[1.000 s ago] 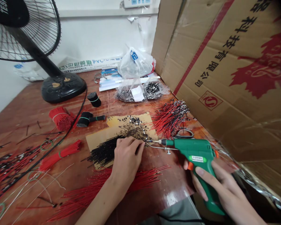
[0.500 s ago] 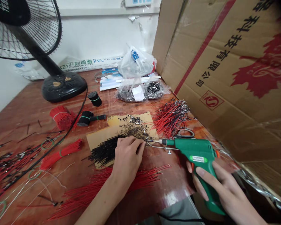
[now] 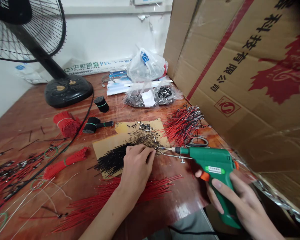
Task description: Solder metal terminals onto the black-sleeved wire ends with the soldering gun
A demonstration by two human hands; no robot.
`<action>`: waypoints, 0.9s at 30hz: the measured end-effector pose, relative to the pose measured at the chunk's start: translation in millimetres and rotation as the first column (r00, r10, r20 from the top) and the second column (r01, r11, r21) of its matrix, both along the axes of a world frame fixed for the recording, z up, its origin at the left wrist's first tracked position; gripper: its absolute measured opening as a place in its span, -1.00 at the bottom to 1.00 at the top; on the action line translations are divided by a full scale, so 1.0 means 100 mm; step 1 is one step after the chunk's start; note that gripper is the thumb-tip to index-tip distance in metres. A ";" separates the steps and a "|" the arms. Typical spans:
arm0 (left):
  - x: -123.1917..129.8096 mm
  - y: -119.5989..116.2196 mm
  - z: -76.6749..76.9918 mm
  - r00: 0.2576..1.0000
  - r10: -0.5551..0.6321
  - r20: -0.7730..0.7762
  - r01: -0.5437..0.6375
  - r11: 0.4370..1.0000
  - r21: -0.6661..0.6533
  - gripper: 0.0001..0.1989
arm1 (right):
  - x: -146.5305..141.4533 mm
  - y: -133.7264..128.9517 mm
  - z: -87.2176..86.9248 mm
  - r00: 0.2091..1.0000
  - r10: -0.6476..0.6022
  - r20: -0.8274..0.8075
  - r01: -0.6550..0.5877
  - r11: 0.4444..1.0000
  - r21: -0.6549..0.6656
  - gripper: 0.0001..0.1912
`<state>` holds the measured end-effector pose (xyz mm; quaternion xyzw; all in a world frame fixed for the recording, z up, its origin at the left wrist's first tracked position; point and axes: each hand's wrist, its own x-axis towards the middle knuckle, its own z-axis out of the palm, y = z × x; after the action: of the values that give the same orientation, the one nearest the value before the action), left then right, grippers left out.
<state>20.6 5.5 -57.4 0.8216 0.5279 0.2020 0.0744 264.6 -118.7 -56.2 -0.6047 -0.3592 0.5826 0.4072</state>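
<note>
Soldering gun (image 3: 212, 161), gripped by the right hand (image 3: 247, 205), aims nine o'clock toward the left hand (image 3: 137, 163), fingertips drawn together, hold unclear; carton (image 3: 242, 133) walls two, tabletop (image 3: 187, 186) offers room edgeward at six.

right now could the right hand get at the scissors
Probably not freely: the right hand grips the green soldering gun, whose body shows just in front of the scissors, so it would likely need freeing first.

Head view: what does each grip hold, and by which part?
Right-hand grip: the green gun-shaped tool, by its handle. Left-hand grip: cannot be told.
</note>
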 end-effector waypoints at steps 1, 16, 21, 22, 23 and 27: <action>0.00 0.00 0.00 1.000 0.001 -0.002 -0.001 1.000 -0.002 -0.82 | -0.02 0.00 0.01 0.999 -0.031 -0.011 0.031 0.999 -0.007 -0.76; -0.02 0.02 0.00 0.999 -0.024 0.046 0.025 1.000 -0.015 -0.87 | -0.15 -0.03 -0.05 0.967 -0.249 -0.053 0.251 0.967 0.050 -0.72; -0.04 0.01 0.00 0.997 -0.077 0.014 0.077 0.996 -0.048 -0.86 | -0.17 -0.01 -0.01 0.962 -0.270 -0.047 0.272 0.961 0.050 -0.79; -0.04 0.00 0.01 0.997 -0.082 0.000 0.082 0.996 -0.045 -0.85 | -0.17 -0.01 -0.01 0.961 -0.271 -0.053 0.273 0.960 0.052 -0.80; -0.05 0.00 0.02 0.996 -0.088 -0.018 0.087 0.995 -0.042 -0.85 | -0.17 -0.01 -0.02 0.961 -0.268 -0.061 0.272 0.961 0.053 -0.80; -0.10 0.05 0.15 0.987 -0.134 -0.094 0.124 0.987 -0.104 -0.83 | -0.13 -0.03 -0.08 0.968 -0.236 -0.085 0.243 0.966 0.089 -0.82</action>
<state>10.8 10.3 -42.6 0.8584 0.4861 0.1291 0.1009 251.5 -121.7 -63.7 -0.6009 -0.2965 0.5328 0.5168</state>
